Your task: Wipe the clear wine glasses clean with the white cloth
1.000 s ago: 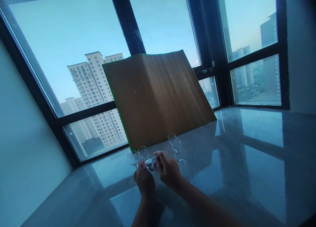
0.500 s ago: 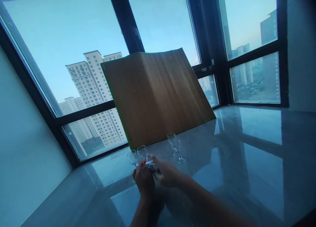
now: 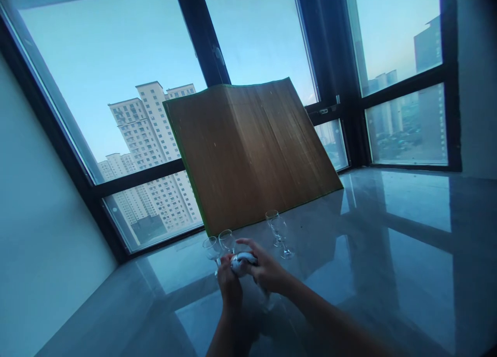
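My left hand [image 3: 230, 287] is closed around a clear stemmed glass [image 3: 267, 301], mostly covered by my hands; its faint stem and foot show below them. In my right hand [image 3: 269, 271] is a bunched pale cloth [image 3: 244, 264], pressed against the glass between both hands. The right index finger points out to the left above the cloth. Just beyond my left hand stand a stemmed glass [image 3: 210, 247] and a second one [image 3: 227, 240], both upright. Farther right are two more upright glasses, a rear one [image 3: 272, 220] and a nearer one [image 3: 286, 251], overlapping in view.
A large brown wooden-looking panel [image 3: 252, 155] with a green edge leans against the windows behind the glasses. The glossy grey surface [image 3: 349, 305] reflects the windows. Dark window frames [image 3: 337, 46] border it at the back, and a pale wall [image 3: 50, 233] rises at left.
The glass in my hands has turned: its foot showed left of my left hand and now shows below my right. The cloth has shifted and looks fuller. The view has moved slightly.
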{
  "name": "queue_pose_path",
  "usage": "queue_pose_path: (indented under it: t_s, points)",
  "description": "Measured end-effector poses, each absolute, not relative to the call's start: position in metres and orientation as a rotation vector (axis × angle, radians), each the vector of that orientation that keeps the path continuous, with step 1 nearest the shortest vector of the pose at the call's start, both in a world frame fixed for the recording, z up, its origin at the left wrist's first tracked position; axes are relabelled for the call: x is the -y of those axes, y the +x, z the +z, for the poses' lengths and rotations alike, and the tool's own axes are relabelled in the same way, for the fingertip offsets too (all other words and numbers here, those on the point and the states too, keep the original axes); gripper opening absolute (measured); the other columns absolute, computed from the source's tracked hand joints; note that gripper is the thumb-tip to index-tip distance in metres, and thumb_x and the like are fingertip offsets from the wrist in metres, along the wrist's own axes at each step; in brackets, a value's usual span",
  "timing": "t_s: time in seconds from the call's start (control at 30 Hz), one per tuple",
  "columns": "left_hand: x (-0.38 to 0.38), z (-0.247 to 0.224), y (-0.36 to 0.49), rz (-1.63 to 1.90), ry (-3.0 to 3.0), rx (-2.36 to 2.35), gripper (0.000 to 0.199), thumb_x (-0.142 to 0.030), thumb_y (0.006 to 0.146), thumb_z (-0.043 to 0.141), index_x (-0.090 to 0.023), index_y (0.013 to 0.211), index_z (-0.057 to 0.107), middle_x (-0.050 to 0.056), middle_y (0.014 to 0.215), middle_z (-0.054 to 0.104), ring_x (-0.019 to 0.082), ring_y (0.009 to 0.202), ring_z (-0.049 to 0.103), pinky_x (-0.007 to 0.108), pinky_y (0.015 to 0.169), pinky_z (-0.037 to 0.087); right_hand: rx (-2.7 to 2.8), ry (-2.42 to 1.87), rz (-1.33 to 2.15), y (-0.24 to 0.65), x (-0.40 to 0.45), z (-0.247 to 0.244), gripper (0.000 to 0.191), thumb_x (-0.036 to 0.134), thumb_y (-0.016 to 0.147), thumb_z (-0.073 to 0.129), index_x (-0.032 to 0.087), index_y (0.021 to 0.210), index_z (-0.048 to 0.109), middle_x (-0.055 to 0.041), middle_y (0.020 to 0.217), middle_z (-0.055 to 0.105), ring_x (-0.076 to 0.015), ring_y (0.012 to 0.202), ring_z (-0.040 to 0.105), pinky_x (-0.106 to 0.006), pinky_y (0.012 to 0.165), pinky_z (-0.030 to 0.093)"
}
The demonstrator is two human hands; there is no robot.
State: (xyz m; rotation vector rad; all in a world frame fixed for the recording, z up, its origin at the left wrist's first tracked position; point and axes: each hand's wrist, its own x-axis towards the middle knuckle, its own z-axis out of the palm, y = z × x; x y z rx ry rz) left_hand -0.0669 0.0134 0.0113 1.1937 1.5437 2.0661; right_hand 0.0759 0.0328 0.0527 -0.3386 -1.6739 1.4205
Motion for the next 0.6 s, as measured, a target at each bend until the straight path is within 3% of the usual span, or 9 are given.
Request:
queue_pose_path:
  t_s: [0.23,0.33,0.47,0.6]
  points:
    - [-0.019,0.014,-0.069,2.096,1.024,-1.477,0.061,-0.072,0.084,0.046,-0.018,0.073,0.07,0.006,0.067,0.067,0.022,0.066,0.06,0.034,0.063,0.047,1.469,-0.466,1.367,0.081,-0.035,0.062,0.053,0.039,0.086,0.059,0.022,0.136,0.049,0.0069,0.071,0.052,-0.0099,0.048,0.045,-0.022,0.044,0.038]
    - [-0.024,0.016,-0.075,2.1,0.799,-1.414,0.06,-0.07,0.087,0.039,-0.02,0.068,0.065,0.004,0.058,0.06,0.018,0.055,0.054,0.033,0.06,0.045,1.378,-0.566,1.155,0.082,-0.04,0.064,0.05,0.04,0.089,0.055,0.02,0.135,0.05,0.0035,0.073,0.056,-0.0136,0.057,0.052,-0.025,0.052,0.046]
    - [-0.028,0.019,-0.083,2.082,0.533,-1.237,0.058,-0.069,0.09,0.034,-0.021,0.071,0.06,0.003,0.061,0.06,0.016,0.051,0.054,0.032,0.058,0.046,1.487,-0.626,0.843,0.079,-0.042,0.056,0.044,0.031,0.092,0.052,0.019,0.134,0.051,-0.0014,0.085,0.065,-0.0166,0.073,0.06,-0.03,0.072,0.05]
    - [-0.03,0.02,-0.084,1.974,0.366,-1.174,0.059,-0.068,0.093,0.032,-0.021,0.069,0.059,0.003,0.056,0.056,0.017,0.049,0.055,0.032,0.056,0.048,1.801,-0.661,0.788,0.074,-0.039,0.044,0.057,0.02,0.09,0.052,0.021,0.146,0.043,-0.001,0.084,0.068,-0.0171,0.073,0.061,-0.029,0.073,0.048]
